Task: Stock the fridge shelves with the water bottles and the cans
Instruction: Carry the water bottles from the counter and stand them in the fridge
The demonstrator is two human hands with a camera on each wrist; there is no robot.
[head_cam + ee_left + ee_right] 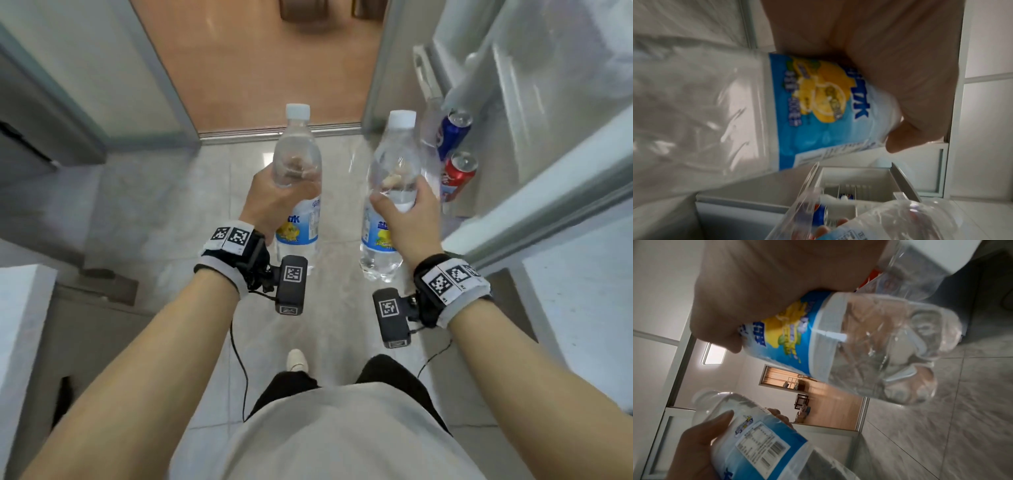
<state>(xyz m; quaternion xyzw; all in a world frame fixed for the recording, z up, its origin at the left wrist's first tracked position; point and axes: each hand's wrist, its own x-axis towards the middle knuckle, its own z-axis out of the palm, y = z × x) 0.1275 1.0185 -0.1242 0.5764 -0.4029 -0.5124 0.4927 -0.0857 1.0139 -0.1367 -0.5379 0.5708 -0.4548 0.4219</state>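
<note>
**A:** What was nearest in the head view?

**B:** The person's own beige shirt and dark trousers, with two bare forearms reaching out over the pale tiled floor [191, 192]. Each wrist wore a black band with checkered markers and a small black camera block.

**A:** And the hands?

**B:** The left hand [274, 202] was wrapped around the middle of a clear plastic water bottle with a white cap and a blue-and-yellow lemon label [298, 178], thumb on one side and fingers showing through the water on the other. The right hand [404, 216] was clamped the same way on a second clear plastic bottle with the same label [390, 192]. The left bottle stood about upright and the right one leaned a little; both were in the air and side by side, not touching.

**A:** Where was the fridge?

**B:** To the right. Its open white door [534, 192] ran along that side, and in the door's clear shelf, just beyond the right bottle, stood a red drink can [457, 176] with a blue drink can [454, 133] farther along.

**A:** Anything beyond?

**B:** A metal threshold strip, then a wood-toned floor [260, 61] through the doorway at the far end.
</note>
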